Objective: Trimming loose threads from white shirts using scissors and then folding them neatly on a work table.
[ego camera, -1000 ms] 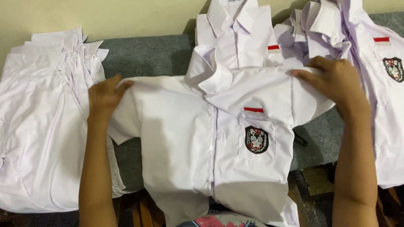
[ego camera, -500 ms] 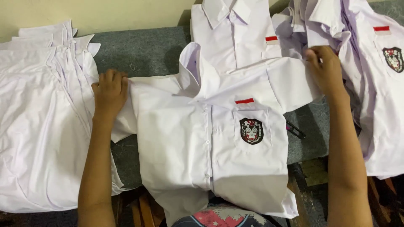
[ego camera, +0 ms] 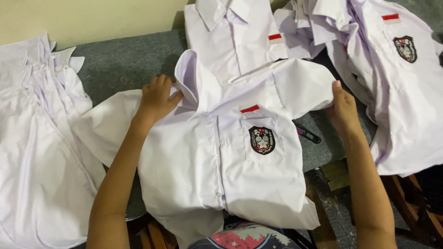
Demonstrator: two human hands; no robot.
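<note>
A white short-sleeved shirt [ego camera: 203, 157] with a dark chest badge and a small red strip lies front up on the grey surface [ego camera: 124, 60] in front of me. My left hand [ego camera: 157, 99] rests flat on its left shoulder, beside the raised collar. My right hand [ego camera: 342, 108] grips the edge of the right sleeve at the shirt's side.
A stack of white garments [ego camera: 37, 147] lies at the left. Another white shirt [ego camera: 235, 37] lies behind the one I handle, and more badged shirts [ego camera: 392, 83] are piled at the right. A small dark tool [ego camera: 307, 134] lies by the right sleeve. Wooden slats [ego camera: 406, 203] show at the lower right.
The shirt has slid toward me and to the right. My right hand dropped from the shoulder to the sleeve edge, and my left hand shifted inward next to the collar.
</note>
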